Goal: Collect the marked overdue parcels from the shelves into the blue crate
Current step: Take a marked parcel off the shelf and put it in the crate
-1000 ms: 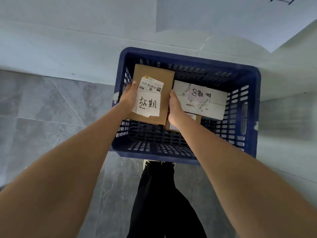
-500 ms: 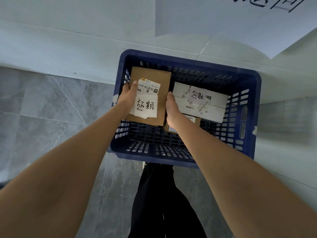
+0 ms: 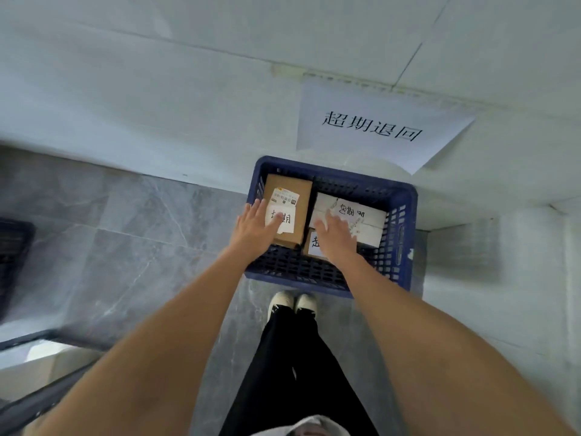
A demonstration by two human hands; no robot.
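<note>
A blue crate [image 3: 405,234] stands on the floor against the wall. In its left side lies a brown cardboard parcel [image 3: 300,202] with a barcode label and a handwritten white slip. A white parcel [image 3: 372,225] with a handwritten slip lies to its right, and a smaller brown parcel [image 3: 311,243] shows in front of that. My left hand [image 3: 256,228] hovers over the brown parcel's near-left corner, fingers spread, holding nothing. My right hand [image 3: 336,239] is spread above the smaller parcel, also holding nothing.
A paper sign [image 3: 374,127] with handwritten characters is stuck on the wall above the crate. My feet in pale shoes [image 3: 292,302] stand just before the crate. A dark crate [image 3: 12,256] and a metal shelf edge [image 3: 37,391] lie at the left.
Both hands have let go of the brown parcel, which now rests in the crate, and have lifted up and back. My view has pulled away from the crate.
</note>
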